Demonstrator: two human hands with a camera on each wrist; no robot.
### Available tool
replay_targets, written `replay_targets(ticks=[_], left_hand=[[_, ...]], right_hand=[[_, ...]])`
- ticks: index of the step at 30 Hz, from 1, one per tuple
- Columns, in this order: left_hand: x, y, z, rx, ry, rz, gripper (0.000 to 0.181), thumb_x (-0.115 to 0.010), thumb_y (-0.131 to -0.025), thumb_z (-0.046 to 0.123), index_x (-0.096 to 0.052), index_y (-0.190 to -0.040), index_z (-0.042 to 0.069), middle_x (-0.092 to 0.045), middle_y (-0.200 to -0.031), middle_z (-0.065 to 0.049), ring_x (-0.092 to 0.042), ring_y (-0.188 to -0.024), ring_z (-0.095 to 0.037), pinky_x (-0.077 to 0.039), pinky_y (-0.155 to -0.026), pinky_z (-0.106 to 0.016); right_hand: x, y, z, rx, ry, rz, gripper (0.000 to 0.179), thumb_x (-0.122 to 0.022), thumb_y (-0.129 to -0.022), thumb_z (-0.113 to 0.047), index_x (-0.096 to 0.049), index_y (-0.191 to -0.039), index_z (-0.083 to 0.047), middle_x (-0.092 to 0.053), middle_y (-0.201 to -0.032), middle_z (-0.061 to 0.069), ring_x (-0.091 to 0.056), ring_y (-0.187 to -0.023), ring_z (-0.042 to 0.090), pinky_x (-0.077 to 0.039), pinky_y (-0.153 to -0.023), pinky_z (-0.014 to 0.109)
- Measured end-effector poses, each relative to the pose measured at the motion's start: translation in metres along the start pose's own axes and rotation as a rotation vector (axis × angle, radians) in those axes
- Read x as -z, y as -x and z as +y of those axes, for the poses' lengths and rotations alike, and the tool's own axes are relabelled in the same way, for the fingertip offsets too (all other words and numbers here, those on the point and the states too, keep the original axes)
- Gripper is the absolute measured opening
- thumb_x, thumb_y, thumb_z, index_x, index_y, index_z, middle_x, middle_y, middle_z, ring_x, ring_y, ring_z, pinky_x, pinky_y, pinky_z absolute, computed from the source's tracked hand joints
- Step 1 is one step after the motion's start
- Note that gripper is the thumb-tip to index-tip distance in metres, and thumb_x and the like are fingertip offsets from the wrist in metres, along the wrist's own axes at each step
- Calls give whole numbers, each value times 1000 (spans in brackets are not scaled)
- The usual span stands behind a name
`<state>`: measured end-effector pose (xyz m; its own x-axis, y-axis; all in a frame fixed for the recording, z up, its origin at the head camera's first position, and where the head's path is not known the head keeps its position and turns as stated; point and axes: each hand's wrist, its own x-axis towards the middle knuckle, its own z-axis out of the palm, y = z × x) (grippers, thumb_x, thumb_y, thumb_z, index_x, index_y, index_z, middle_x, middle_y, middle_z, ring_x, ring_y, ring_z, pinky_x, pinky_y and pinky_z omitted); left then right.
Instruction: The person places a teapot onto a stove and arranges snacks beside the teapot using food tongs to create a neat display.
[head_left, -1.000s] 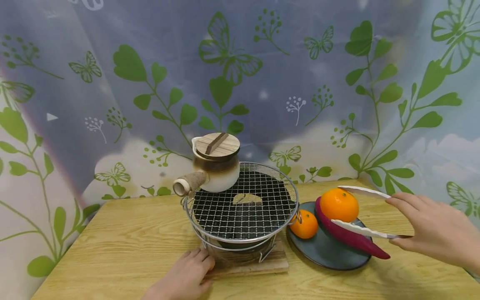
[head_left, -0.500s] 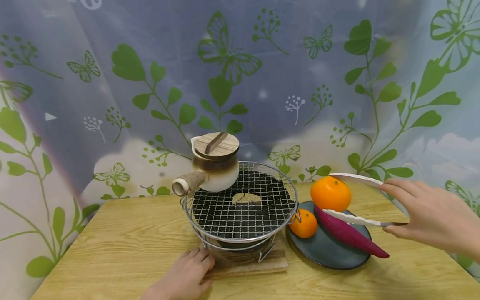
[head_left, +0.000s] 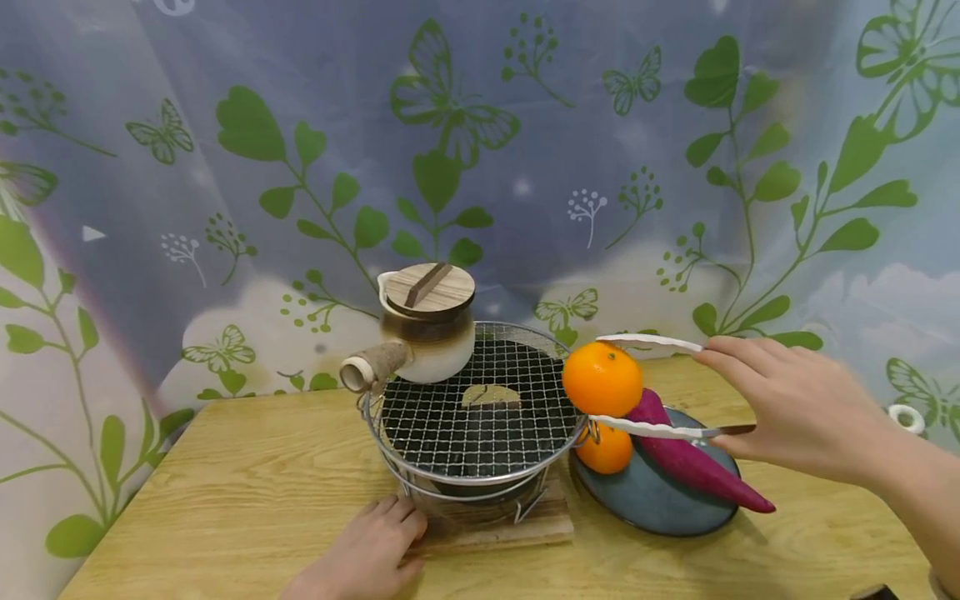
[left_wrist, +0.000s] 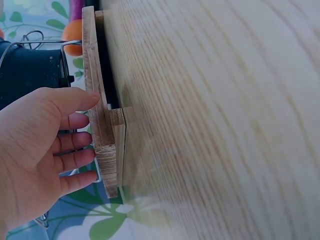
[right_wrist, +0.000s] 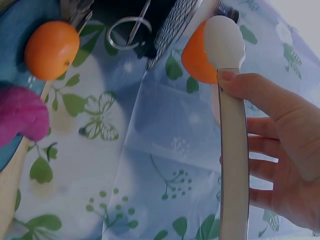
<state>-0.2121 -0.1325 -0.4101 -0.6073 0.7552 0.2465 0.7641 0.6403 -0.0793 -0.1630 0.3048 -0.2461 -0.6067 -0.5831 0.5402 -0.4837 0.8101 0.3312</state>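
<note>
My right hand (head_left: 802, 408) grips a pair of tongs with white tips (head_left: 648, 427). Between the tips is a large orange (head_left: 602, 380), raised over the right rim of the wire grill rack (head_left: 480, 433). From the right wrist view, thumb and fingers lie on opposite sides of the tongs' metal handle (right_wrist: 234, 165). My left hand (head_left: 371, 546) rests its fingertips on the left end of the wooden board (head_left: 525, 529) under the grill; the left wrist view shows the thumb at the board's (left_wrist: 104, 135) edge, fingers slightly bent.
On a dark plate (head_left: 652, 512) right of the grill lie a smaller orange (head_left: 603, 452) and a purple sweet potato (head_left: 693, 467). A lidded clay pot (head_left: 431, 346) with a side handle (head_left: 375, 367) stands on the rack's back left. Behind the table hangs a leaf-patterned cloth (head_left: 517, 183).
My right hand has carried the large orange in the tongs up and left, from over the sweet potato to the grill's right rim. The left hand has stayed at the board.
</note>
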Motion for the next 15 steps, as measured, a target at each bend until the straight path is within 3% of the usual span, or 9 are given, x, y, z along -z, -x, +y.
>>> replay_targets(ticks=[4,9,15], left_hand=[[0,1,0,7,9,18,22,-70,-74,28,-56,-84,15,-52,-89,1,-51,-84,-18,-45,-74,-36],[-1,2,-1,1,9,45,21,-70,-73,28,-54,-81,15,-50,-86,2,-49,-81,-17,-44,-73,-35],[0,1,0,6,12,35,21,-69,-74,28,-54,-81,15,-51,-88,1,-51,-85,-19,-44,-78,-37]], right_hand=[[-2,-13,-7,69,-28,39,78,-68,-67,-57,-56,-122,-3,-57,-117,12,-57,-96,30,-49,-68,46],[-3,-28,-18,101,-40,57,80,-80,-54,-41,-56,-120,-2,-56,-117,12,-56,-97,30,-49,-67,45],[-4,-41,-30,101,-52,36,82,-82,-52,-40,-56,-119,-1,-56,-118,12,-54,-101,29,-49,-68,44]])
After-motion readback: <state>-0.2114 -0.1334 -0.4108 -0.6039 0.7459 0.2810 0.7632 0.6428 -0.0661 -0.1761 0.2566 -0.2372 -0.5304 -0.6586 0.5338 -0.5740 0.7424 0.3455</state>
